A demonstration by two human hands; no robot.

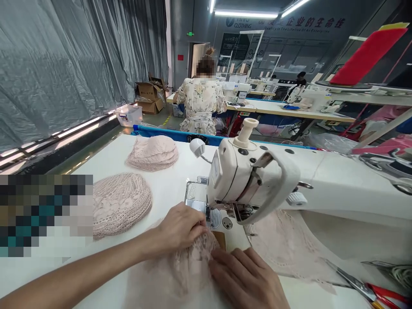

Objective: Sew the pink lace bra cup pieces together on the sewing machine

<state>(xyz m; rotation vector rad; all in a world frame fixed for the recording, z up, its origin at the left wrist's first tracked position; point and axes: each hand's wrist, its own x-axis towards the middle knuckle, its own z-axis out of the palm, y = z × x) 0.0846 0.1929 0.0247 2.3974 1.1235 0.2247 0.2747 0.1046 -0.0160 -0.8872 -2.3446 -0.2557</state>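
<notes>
Alongside a silver curtain (86,64): one white table (170,171). On it, one white sewing machine (222,171), needle end toward the left. One pale pink cloth (180,274), lace-edged, bunched on the table in front of the machine, upper end close by the needle. One lace piece (280,240), laid flat below the machine's arm. One near pile (125,206) of pink lace, left of the machine (left end lost to pixelation); one far pile (154,152) just behind. One right hand (247,277), fingers bent at the cloth's right edge; cannot tell whether pinching. One left hand (180,227), fingers and thumb closed on the lace edge. One pair of red-handled scissors (355,283), far right.
</notes>
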